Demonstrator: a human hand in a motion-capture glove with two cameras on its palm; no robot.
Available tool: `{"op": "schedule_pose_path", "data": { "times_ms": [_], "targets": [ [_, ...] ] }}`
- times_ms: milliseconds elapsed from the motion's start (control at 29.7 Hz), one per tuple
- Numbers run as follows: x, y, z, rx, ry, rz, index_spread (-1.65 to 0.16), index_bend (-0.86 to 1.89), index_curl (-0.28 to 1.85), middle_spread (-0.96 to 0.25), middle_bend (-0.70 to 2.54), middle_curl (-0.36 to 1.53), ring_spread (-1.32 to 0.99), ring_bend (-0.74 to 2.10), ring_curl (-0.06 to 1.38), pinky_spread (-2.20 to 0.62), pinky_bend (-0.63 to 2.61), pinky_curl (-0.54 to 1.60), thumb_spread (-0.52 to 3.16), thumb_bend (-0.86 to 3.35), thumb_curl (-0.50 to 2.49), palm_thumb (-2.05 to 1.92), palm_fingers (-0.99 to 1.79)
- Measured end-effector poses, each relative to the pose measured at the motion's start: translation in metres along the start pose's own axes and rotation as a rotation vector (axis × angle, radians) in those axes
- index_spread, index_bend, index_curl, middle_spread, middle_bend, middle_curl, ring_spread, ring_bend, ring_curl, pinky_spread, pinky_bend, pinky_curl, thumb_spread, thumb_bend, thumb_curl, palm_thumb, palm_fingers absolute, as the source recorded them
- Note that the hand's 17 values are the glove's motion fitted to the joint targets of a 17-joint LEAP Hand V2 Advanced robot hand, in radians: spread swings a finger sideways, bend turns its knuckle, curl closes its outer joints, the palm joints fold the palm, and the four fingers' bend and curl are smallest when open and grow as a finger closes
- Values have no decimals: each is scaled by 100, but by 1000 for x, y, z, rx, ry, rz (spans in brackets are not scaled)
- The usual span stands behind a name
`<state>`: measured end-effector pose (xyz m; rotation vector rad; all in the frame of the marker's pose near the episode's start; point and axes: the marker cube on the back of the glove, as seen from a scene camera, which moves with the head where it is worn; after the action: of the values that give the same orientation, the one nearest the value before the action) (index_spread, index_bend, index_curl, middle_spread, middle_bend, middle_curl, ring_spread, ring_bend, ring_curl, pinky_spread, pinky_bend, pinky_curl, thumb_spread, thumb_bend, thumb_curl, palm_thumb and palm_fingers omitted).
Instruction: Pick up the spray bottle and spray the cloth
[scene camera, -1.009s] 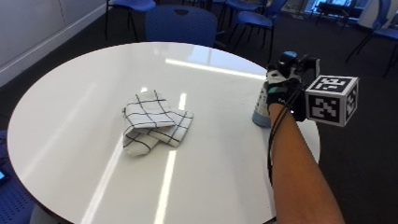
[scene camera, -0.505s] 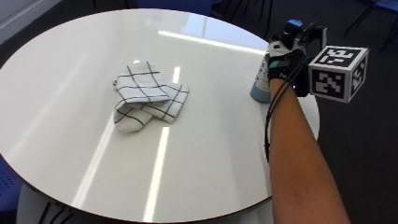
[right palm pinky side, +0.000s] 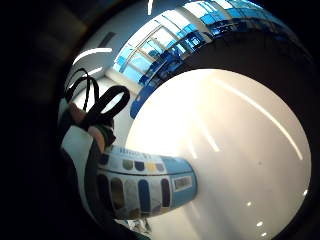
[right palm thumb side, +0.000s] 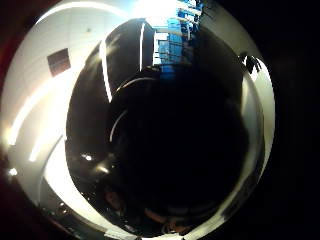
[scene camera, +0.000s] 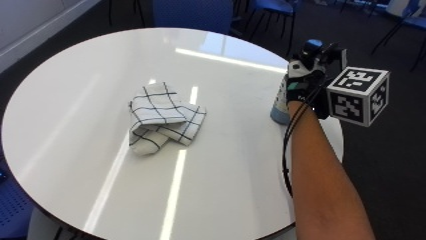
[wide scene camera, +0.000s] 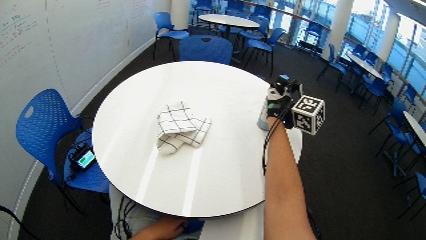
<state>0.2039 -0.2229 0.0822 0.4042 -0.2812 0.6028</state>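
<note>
A folded white cloth (scene camera: 164, 119) with a dark grid pattern lies near the middle of the round white surface (scene camera: 80, 100), well apart from the spray bottle (scene camera: 282, 106) standing upright near the surface's right edge. The gloved right hand (scene camera: 307, 80) is at the bottle, its fingers (right palm pinky side: 97, 135) wrapped around the upper body; the little-finger palm view shows the bottle's blue label close against the palm.
</note>
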Motion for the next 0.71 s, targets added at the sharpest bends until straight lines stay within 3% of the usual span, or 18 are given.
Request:
{"op": "schedule_pose_path", "data": {
  "times_ms": [236,707],
  "targets": [
    [34,23,-13,-206,72,21,-28,28,51,-16,46,49,-17,52,44,-12,33,35,55,-3,64,92,133],
    [-38,82,-20,-795,157,-39,-28,28,52,-13,48,49,-14,54,44,-10,33,36,53,-3,68,93,133]
  ]
}}
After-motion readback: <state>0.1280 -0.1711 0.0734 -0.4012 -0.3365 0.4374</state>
